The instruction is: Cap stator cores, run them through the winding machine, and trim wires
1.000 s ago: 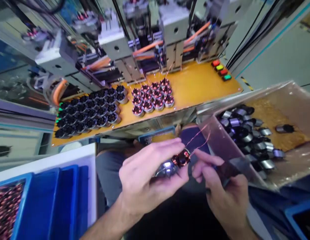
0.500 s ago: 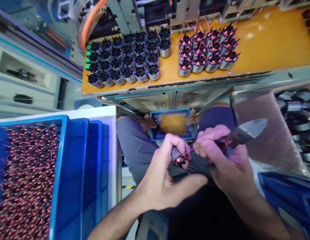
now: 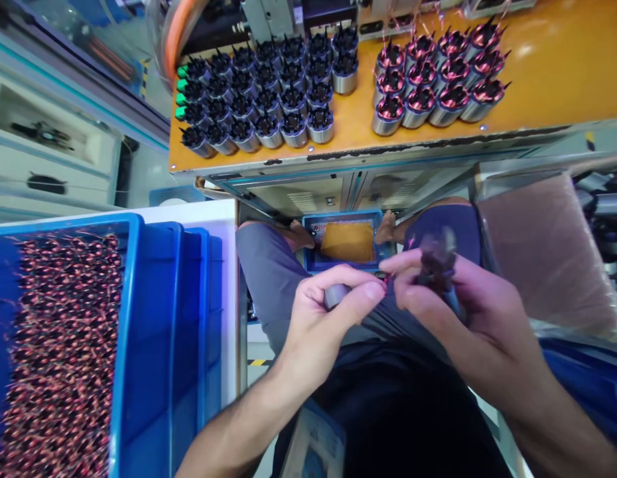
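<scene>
My left hand (image 3: 333, 305) is closed around a motor stator (image 3: 337, 296), a small steel cylinder whose copper-wound end points right toward my other hand. Fingers cover most of it. Close by on the right, my right hand (image 3: 452, 312) grips what looks like a pair of cutting pliers (image 3: 440, 259), its dark head pointing up and smeared by motion. The right thumb and fingertips are bent near the stator's copper end; whether they pinch a wire I cannot tell. Both hands are above my lap.
On the orange bench (image 3: 552, 73) stand rows of bare stators (image 3: 269, 129) and a block of copper-wound stators (image 3: 420, 99). A blue bin (image 3: 134, 332) full of wound parts is at left. A brown sheet (image 3: 542, 245) lies at right; a blue tray (image 3: 345, 216) sits between my feet.
My left hand has turned the stator and brought its thumb in against it. The pliers have swung from pointing right to pointing up. The camera view has shifted slightly.
</scene>
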### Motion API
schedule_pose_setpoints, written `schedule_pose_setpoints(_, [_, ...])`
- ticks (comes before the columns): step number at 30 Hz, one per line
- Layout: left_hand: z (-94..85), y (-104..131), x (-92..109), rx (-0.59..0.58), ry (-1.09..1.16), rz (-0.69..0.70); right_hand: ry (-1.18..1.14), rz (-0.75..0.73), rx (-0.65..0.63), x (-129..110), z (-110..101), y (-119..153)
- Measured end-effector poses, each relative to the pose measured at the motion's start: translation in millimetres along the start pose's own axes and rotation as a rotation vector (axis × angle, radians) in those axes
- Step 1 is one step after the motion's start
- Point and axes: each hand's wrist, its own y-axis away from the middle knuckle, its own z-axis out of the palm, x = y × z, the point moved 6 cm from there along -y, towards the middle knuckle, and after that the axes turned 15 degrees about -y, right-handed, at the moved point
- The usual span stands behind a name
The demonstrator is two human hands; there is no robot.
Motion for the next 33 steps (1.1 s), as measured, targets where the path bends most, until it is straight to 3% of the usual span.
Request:
schedule_pose_setpoints(2, [-7.9,1.2,5.2,0.096,-0.062,0.079,0.171,0.010,-0.062,0.8,-4.4,5.4])
schedule_pose_setpoints(5, [-12.9,4.0,16.5,0.142,-0.148,0.167,0.312,-0.026,-0.144,5.9,-5.3,12.5])
schedule_pose_setpoints(11, [-12.3,7.5,31.9,0.181,-0.272,0.264,0.336,-0.069,-0.180,11.4,-2.9,14.1])
schedule_pose_setpoints(17, [-8.8,7.2,36.5,0.174,-0.299,0.278,0.328,-0.073,-0.156,10.5,-8.1,16.4])
schedule_pose_setpoints(21, [-11.2,5.3,26.8,0.164,-0.306,0.235,0.348,-0.100,-0.137,18.5,-9.1,17.6])
schedule_pose_setpoints(25, [-19.1,-0.2,-5.8,0.107,-0.219,0.103,0.385,-0.105,-0.086,40.6,-8.7,10.6])
schedule_pose_setpoints(29, [-40.6,11.4,-31.6,0.038,0.141,-0.099,0.534,0.047,-0.090,81.5,-11.9,1.6])
schedule_pose_setpoints(31, [-63.3,29.2,-29.4,0.036,0.232,-0.168,0.591,0.097,-0.112,101.2,-16.2,3.6])
schedule_pose_setpoints(33, [-96.9,53.0,-18.3,0.087,0.190,-0.195,0.593,0.119,-0.142,120.1,-21.4,11.2])
